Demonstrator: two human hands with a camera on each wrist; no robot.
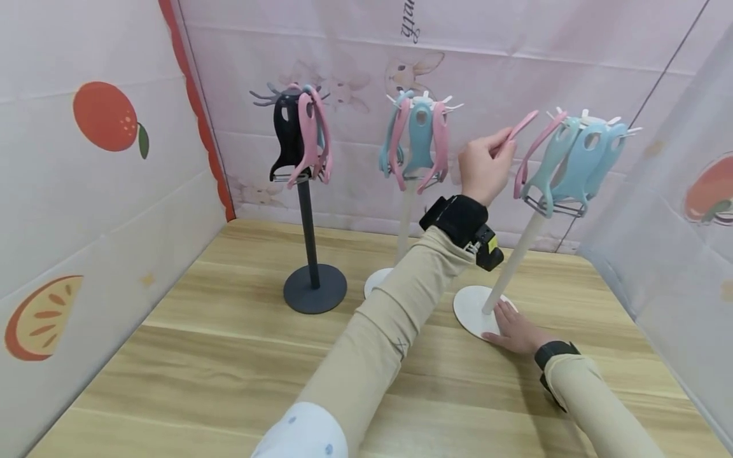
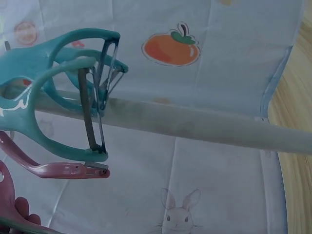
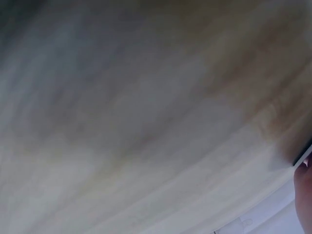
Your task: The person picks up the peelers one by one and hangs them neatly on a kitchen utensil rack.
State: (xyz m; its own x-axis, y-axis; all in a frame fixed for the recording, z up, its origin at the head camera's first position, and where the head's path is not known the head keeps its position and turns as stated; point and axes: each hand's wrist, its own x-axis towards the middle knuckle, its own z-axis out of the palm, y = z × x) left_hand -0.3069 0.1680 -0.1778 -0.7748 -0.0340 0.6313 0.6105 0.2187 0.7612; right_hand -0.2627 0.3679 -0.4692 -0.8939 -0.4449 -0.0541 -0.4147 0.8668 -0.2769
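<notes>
Up beside the right-hand white stand, my left hand (image 1: 487, 166) pinches a pink peeler (image 1: 523, 123); part of it lies behind my fingers. In the left wrist view that pink peeler (image 2: 7, 192) shows at the lower left, with fingertips against it. The white stand (image 1: 518, 251) leans to the right in the head view. From its top hang another pink peeler (image 1: 534, 156) and several blue peelers (image 1: 583, 162). Down on the table, my right hand (image 1: 520, 331) rests on the stand's round white base (image 1: 471, 310), fingers spread out. The right wrist view is mostly blurred tabletop.
Left of my raised arm stands a second white stand (image 1: 404, 219) with blue and pink peelers; my sleeve partly covers its base. Farther left, a black stand (image 1: 309, 232) carries black, pink and blue peelers. Printed cloth (image 1: 298, 38) walls off the wooden table (image 1: 229, 356).
</notes>
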